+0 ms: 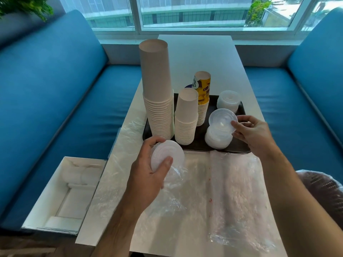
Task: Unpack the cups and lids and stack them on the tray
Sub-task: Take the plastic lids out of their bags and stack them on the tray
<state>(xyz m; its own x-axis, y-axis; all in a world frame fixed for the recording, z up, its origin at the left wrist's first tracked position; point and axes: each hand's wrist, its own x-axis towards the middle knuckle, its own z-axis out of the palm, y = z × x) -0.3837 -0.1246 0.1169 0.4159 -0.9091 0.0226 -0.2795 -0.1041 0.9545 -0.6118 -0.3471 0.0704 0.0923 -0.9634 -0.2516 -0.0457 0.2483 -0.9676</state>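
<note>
Gripping a stack of clear lids [167, 154], still partly in its plastic sleeve [173, 182], the left hand [146, 175] is curling fingers and thumb around it just before the black tray [239, 148]. Paper cup stacks [157, 101] are standing on the tray. Right hand [254, 134] is pinching one lid [222, 120] above the near lid pile [218, 140].

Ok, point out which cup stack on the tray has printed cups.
The yellow-printed cup stack, farthest back on the black tray; the tall stack and the short stack before it are plain white.
</note>
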